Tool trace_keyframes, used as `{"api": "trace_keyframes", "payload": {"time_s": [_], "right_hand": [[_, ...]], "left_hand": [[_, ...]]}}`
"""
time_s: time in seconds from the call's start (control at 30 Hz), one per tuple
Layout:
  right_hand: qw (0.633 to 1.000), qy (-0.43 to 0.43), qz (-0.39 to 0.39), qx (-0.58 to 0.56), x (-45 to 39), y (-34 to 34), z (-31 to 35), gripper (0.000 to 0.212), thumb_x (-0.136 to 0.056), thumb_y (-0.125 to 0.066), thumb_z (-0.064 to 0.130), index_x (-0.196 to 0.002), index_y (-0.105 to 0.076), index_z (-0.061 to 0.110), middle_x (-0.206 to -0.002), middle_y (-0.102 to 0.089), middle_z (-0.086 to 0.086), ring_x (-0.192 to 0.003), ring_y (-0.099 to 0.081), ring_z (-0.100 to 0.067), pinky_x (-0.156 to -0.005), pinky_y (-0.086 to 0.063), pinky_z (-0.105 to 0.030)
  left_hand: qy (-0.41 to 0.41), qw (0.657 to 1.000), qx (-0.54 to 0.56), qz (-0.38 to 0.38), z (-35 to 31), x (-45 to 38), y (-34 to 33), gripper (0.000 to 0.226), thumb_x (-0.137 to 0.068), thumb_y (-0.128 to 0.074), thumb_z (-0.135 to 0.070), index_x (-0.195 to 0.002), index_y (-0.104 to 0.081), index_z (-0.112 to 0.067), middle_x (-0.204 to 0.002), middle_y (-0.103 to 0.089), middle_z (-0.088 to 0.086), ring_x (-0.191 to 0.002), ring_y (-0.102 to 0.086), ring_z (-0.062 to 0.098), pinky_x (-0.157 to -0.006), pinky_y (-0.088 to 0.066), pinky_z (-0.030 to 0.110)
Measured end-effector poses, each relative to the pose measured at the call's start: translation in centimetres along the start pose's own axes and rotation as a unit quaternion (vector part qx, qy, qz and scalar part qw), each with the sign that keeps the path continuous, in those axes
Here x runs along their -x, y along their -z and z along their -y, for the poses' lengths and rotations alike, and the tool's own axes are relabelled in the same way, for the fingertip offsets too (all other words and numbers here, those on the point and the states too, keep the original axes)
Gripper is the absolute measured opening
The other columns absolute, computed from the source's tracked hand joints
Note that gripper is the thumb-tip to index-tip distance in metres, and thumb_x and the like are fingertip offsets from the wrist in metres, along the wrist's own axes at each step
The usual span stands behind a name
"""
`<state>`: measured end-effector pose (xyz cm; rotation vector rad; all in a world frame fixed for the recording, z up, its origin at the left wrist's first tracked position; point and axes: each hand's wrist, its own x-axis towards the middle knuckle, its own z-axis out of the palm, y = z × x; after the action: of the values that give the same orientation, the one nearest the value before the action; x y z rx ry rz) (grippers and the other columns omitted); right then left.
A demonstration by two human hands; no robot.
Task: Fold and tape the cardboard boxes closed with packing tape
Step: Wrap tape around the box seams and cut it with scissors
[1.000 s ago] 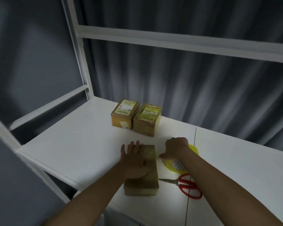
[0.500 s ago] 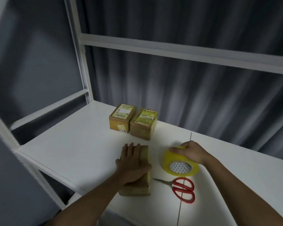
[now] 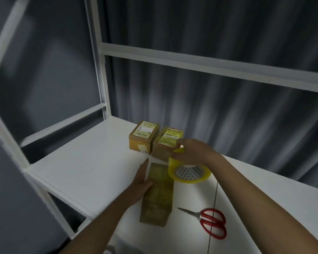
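left hand [image 3: 140, 182]: i'm seeing it lying flat along the left side of the near box, fingers straight and pressed together, pointing away from me; thumb is resting up on the box's top edge. not curling round anything.
right hand [image 3: 192, 150]: it's holding the tape roll from above, fingers curled over the roll's top rim, thumb + forefinger pinching what looks like the loose yellow tape end at the far-left of the roll. can't tell how the lower fingers are lying, hidden behind the roll.
tape roll [image 3: 189, 171]: yellow-clear packing tape w/ patterned white core, tilted, hanging just above the far right corner of the near box; can't tell if it's touching the box.
near box [image 3: 157, 196]: plain brown cardboard, long side running away from me, flaps down, sitting on the white table [image 3: 84, 167] close to the front edge.
labelled boxes: two more at the back, side by side and touching, left box [image 3: 143, 137] and right box [image 3: 168, 142], both w/ yellowish labels on top; right one is partly hidden behind my right hand.
scissors [image 3: 208, 221]: red handles, blades closed, lying flat on the table right of the near box, tips pointing at it, apart from it.
bkgd: white shelf frame [image 3: 99, 70], grey curtain [image 3: 209, 88] behind.
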<state>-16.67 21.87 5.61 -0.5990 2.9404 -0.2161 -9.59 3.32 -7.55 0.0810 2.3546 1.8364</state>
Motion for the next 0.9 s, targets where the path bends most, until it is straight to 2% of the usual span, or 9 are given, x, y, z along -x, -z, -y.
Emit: {"api": "trace_keyframes", "payload": {"time_s": [0.1, 0.2, 0.27, 0.43, 0.53, 0.67, 0.77, 0.83, 0.9], "right_hand": [[0.999, 0.011, 0.020, -0.031, -0.2, -0.2, 0.3, 0.040, -0.090, -0.045, 0.057, -0.118, -0.049, 0.028, -0.113, -0.058, 0.001, -0.092, -0.053, -0.018, -0.073, -0.044, -0.028], [0.982, 0.024, 0.032, -0.186, -0.3, 0.2, -1.8, 0.024, -0.090, -0.054, 0.045, -0.111, -0.051, 0.034, -0.105, -0.060, 0.000, -0.095, -0.058, -0.020, -0.082, -0.051, -0.037], [0.973, 0.030, 0.023, -0.228, -0.3, 0.1, -3.7, 0.023, -0.084, -0.065, 0.044, -0.103, -0.059, 0.034, -0.099, -0.063, 0.002, -0.091, -0.062, -0.017, -0.083, -0.053, -0.038], [0.929, -0.005, 0.007, -0.371, 0.6, -1.7, -4.5, 0.030, -0.075, -0.072, 0.052, -0.062, -0.070, 0.026, -0.069, -0.069, 0.006, -0.068, -0.067, -0.013, -0.068, -0.054, -0.030], [0.977, -0.034, -0.007, -0.212, 0.6, -1.4, -5.7, 0.043, -0.069, -0.071, 0.063, -0.058, -0.064, 0.022, -0.063, -0.061, 0.006, -0.061, -0.058, -0.010, -0.061, -0.046, -0.026], [0.987, -0.100, 0.103, 0.070, 1.1, -3.9, -7.0, 0.068, -0.063, -0.057, 0.082, -0.096, -0.068, 0.024, -0.104, -0.066, 0.001, -0.093, -0.061, -0.019, -0.078, -0.048, -0.030], [0.982, -0.117, 0.127, 0.074, 1.0, -6.3, -6.5, 0.079, -0.067, -0.053, 0.082, -0.115, -0.063, 0.020, -0.116, -0.063, 0.000, -0.103, -0.059, -0.020, -0.079, -0.045, -0.030], [0.980, -0.105, 0.123, 0.112, 0.4, -7.0, -5.9, 0.080, -0.070, -0.051, 0.081, -0.119, -0.060, 0.018, -0.117, -0.062, -0.001, -0.106, -0.059, -0.021, -0.083, -0.045, -0.032], [0.975, -0.103, 0.126, 0.153, 0.1, -7.8, -5.2, 0.080, -0.074, -0.049, 0.080, -0.122, -0.057, 0.016, -0.118, -0.061, -0.001, -0.109, -0.058, -0.023, -0.087, -0.045, -0.035]], "left_hand": [[-0.002, 0.994, -0.106, 0.027, -1.6, -0.8, 0.0, 0.084, -0.082, -0.055, -0.024, -0.149, -0.005, -0.024, -0.155, -0.017, 0.000, -0.134, -0.024, 0.011, -0.106, -0.032, 0.026], [0.019, 0.978, -0.208, 0.019, -1.8, -1.5, -0.8, 0.114, -0.067, -0.069, -0.061, -0.150, 0.000, -0.024, -0.154, -0.016, -0.005, -0.140, -0.020, 0.018, -0.111, -0.030, 0.037], [0.021, 0.974, -0.227, 0.007, -1.9, -1.8, -1.1, 0.123, -0.062, -0.074, -0.065, -0.150, 0.002, -0.024, -0.153, -0.017, -0.005, -0.139, -0.021, 0.018, -0.110, -0.032, 0.040], [0.039, 0.968, -0.246, 0.005, -1.1, -2.0, -0.4, 0.126, -0.056, -0.069, -0.074, -0.149, 0.003, -0.030, -0.154, -0.016, -0.009, -0.140, -0.020, 0.017, -0.111, -0.031, 0.043], [0.049, 0.969, -0.241, 0.006, -0.2, -2.0, 0.3, 0.129, -0.047, -0.063, -0.083, -0.149, 0.001, -0.034, -0.153, -0.020, -0.010, -0.138, -0.023, 0.015, -0.110, -0.033, 0.044], [0.040, 0.968, -0.245, 0.029, -0.3, -2.2, 0.2, 0.124, -0.050, -0.061, -0.081, -0.148, -0.003, -0.033, -0.149, -0.023, -0.010, -0.135, -0.025, 0.015, -0.108, -0.036, 0.041], [0.020, 0.960, -0.277, 0.044, -0.5, -2.2, 0.2, 0.108, -0.070, -0.060, -0.072, -0.149, 0.002, -0.032, -0.152, -0.018, -0.007, -0.138, -0.023, 0.018, -0.112, -0.029, 0.041], [-0.010, 0.920, -0.391, 0.036, -0.6, -2.0, 0.3, 0.090, -0.081, -0.041, -0.073, -0.149, 0.004, -0.034, -0.155, -0.007, -0.004, -0.143, -0.009, 0.020, -0.117, -0.010, 0.044], [-0.058, 0.849, -0.524, 0.044, -1.2, -1.7, -0.1, 0.080, -0.081, -0.011, -0.077, -0.149, -0.005, -0.035, -0.156, -0.001, -0.002, -0.144, 0.001, 0.019, -0.116, 0.005, 0.046]]}}
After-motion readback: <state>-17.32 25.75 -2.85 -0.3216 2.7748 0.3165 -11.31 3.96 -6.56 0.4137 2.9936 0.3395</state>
